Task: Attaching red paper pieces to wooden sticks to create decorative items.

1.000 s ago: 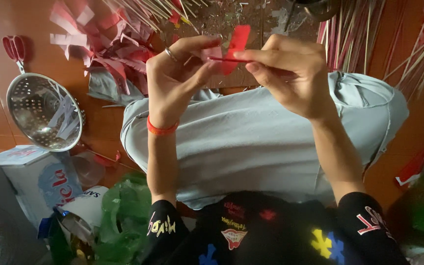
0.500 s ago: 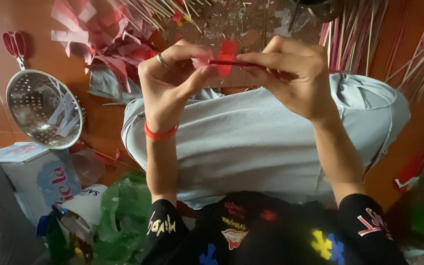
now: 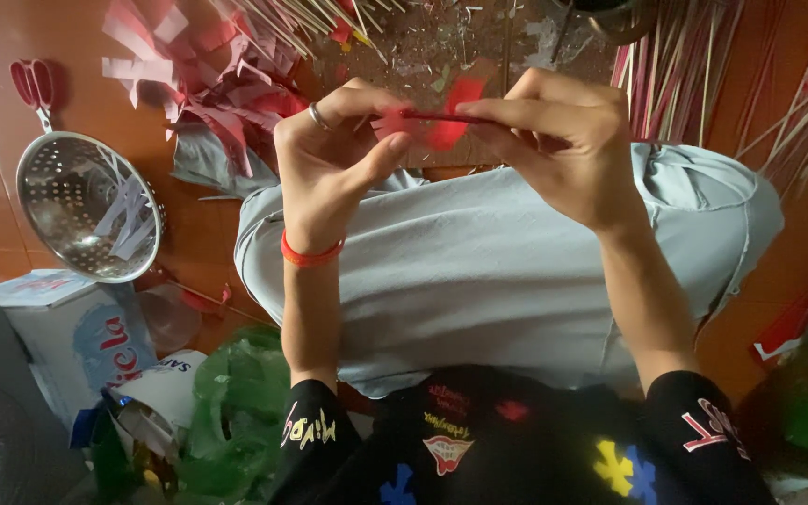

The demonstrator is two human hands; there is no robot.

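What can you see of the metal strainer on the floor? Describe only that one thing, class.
The strainer is a round bowl of shiny perforated metal, lying open side up on the reddish-brown floor at the left. A thin wire handle runs up from its rim to a red loop grip. A few pale paper strips lie inside it. Its lower edge sits by a white carton. Neither hand touches it.
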